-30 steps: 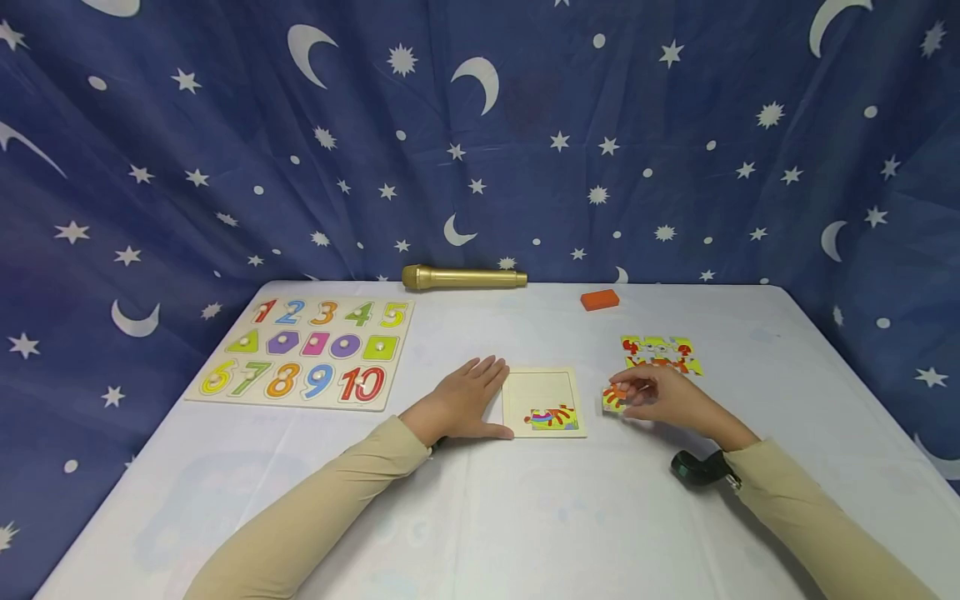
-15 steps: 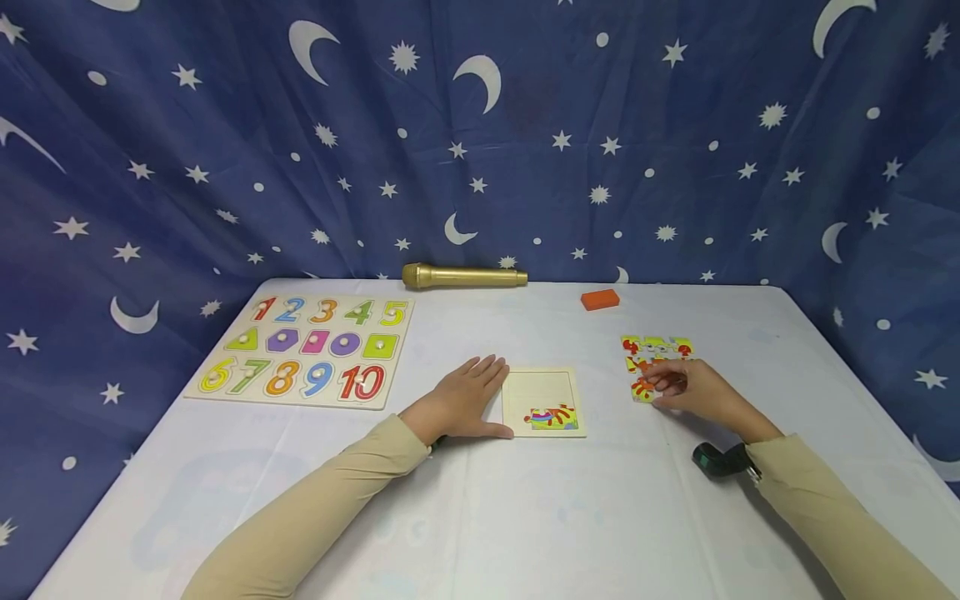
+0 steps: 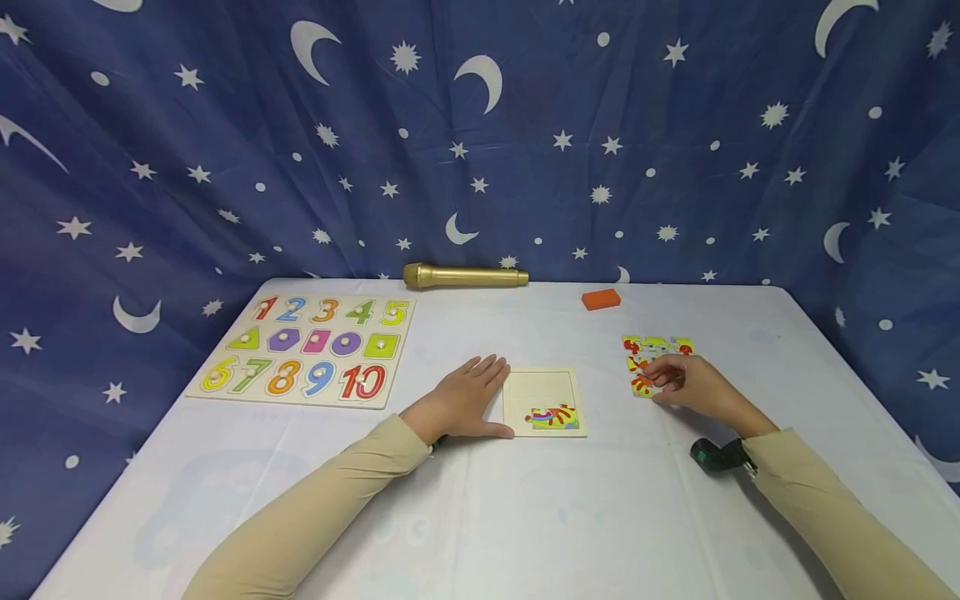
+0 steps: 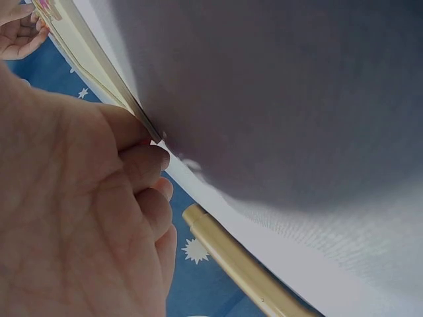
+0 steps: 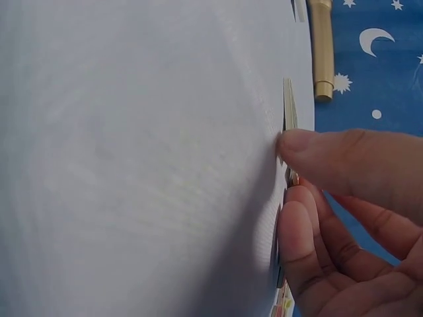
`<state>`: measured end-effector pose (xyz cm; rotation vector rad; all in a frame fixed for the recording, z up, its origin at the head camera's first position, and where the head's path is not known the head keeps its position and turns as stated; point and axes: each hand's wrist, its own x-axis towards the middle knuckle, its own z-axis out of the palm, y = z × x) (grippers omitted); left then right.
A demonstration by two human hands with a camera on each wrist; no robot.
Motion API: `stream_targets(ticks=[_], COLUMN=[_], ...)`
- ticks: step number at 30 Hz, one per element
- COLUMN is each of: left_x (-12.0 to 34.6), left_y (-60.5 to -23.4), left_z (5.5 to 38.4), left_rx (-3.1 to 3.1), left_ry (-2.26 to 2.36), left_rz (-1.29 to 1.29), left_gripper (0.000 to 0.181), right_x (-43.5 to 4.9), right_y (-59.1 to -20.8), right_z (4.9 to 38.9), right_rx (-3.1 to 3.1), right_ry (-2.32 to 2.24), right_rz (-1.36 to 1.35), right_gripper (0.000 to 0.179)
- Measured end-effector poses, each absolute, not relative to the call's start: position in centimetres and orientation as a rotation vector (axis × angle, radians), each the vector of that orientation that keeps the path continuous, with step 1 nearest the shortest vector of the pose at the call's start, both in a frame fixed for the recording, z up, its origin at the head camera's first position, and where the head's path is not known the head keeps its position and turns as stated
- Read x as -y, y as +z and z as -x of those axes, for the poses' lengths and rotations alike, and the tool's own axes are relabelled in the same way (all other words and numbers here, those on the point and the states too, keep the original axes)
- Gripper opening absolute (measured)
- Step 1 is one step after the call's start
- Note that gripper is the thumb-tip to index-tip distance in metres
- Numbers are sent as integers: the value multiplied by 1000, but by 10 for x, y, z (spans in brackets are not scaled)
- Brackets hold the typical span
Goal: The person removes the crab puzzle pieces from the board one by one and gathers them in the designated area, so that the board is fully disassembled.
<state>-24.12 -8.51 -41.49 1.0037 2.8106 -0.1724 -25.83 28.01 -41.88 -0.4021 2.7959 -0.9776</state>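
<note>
My left hand [image 3: 461,404] lies with extended fingers along the left edge of a square wooden puzzle tray [image 3: 536,387], its thumb at the near corner. In the left wrist view its fingertips touch the tray's edge. A colourful puzzle piece [image 3: 553,417] sits in the tray's lower right. To the right, my right hand [image 3: 693,387] pinches a small yellow-and-red puzzle piece [image 3: 641,386], right up against several other puzzle pieces [image 3: 656,343] on the table. Its fingers partly cover that group. In the right wrist view the thumb [image 5: 301,142] touches a thin piece seen edge-on.
A number-and-shape peg board [image 3: 300,350] lies at the left. Along the back edge of the white table [image 3: 510,533] rest a gold microphone [image 3: 465,277] and an orange block [image 3: 601,300]. A dark blue curtain [image 3: 525,100] with moons and stars hangs behind.
My right hand has carried the yellow-and-red puzzle piece from beside the tray rightward to the other pieces, then nudged it slightly away from me against them. The left hand has stayed put.
</note>
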Motion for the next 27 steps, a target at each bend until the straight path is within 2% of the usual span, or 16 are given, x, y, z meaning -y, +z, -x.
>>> stream_targets(ticks=[11,19,27], left_x=[84,85,84], left_y=[-411,-412,-413], left_z=[240,243,242], left_rx=[-2792,-2790,-2798], left_ry=[-167,-183,-192], left_rz=[-995,-984,-994], left_gripper=[99,99,99], right_x=[-274,-224,-181], right_y=[-409,-394,-403], right_z=[254,249,248], right_rx=[-2788,-2655,-2470], right_ry=[-1025,-1077,-1075], right_rz=[468,714,879], right_gripper=[38,38,38])
